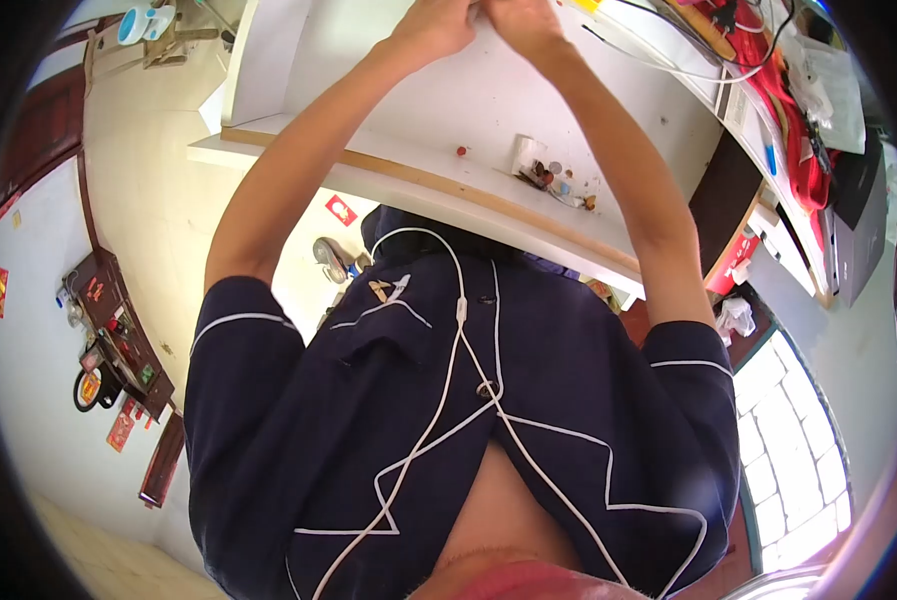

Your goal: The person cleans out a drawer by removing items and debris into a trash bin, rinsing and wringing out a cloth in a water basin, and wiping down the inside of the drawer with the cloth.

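Note:
My left hand (pixel 436 24) and my right hand (pixel 524 24) come close together at the top edge of the view, above a white drawer (pixel 388 110). The frame cuts off most of their fingers, so I cannot tell what they hold, if anything. Along the drawer's near side lie a small white cylinder (pixel 528 154), a tiny red round piece (pixel 461 151) and several little bits of clutter (pixel 568 195). My right forearm passes over the drawer's right part.
At the right, a surface carries red straps (pixel 798 160), a blue pen (pixel 770 158), plastic bags (pixel 833 95) and cables. A thin white cable (pixel 668 66) runs along the drawer's back right. White earphone wires (pixel 462 310) hang over my dark shirt. A shoe (pixel 329 260) rests on the floor.

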The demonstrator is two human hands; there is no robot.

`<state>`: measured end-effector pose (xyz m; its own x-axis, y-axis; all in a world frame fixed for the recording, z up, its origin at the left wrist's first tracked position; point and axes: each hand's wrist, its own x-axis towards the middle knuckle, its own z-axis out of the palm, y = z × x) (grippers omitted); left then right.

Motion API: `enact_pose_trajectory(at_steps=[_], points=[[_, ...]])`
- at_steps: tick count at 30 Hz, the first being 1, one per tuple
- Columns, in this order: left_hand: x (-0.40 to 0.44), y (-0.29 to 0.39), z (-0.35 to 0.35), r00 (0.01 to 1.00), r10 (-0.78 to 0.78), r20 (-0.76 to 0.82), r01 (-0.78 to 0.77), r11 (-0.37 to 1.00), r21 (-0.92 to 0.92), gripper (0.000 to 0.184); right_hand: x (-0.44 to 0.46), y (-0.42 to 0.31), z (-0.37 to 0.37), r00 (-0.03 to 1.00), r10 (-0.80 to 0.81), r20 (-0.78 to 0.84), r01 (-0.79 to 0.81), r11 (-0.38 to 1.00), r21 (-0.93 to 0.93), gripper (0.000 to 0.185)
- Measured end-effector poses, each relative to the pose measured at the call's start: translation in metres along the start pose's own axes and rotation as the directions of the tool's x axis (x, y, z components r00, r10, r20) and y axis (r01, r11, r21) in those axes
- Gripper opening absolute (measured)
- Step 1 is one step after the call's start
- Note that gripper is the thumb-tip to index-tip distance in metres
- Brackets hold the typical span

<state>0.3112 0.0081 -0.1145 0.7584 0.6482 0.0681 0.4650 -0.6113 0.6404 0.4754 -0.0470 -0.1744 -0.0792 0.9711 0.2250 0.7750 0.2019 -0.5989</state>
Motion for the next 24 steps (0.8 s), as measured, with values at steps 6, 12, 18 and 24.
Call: enact_pose_trajectory(at_steps=[6, 12, 18, 24], points=[[0.022, 0.057, 0.061, 0.983, 0.100, 0.157, -0.066, 0.975, -0.210, 0.045, -0.110, 0.026, -0.050, 0.956, -0.087, -0.280, -0.093, 0.817, -0.569, 0.022], [-0.015, 0.128, 0.097, 0.662, 0.413, 0.626, -0.261, 0.910, -0.323, 0.014, -0.223, -0.033, -0.131, 0.980, 0.150, 0.134, -0.128, 0.979, -0.159, 0.034], [-0.035, 0.151, 0.062, 0.689, 0.406, 0.601, -0.307, 0.914, -0.265, 0.024, -0.230, -0.066, -0.135, 0.988, 0.009, 0.155, 0.016, 0.988, -0.155, 0.028], [0.016, 0.161, 0.096, 0.854, 0.500, 0.142, -0.504, 0.863, -0.004, 0.035, -0.191, -0.007, -0.146, 0.992, 0.023, -0.123, -0.097, 0.756, -0.647, 0.021]])
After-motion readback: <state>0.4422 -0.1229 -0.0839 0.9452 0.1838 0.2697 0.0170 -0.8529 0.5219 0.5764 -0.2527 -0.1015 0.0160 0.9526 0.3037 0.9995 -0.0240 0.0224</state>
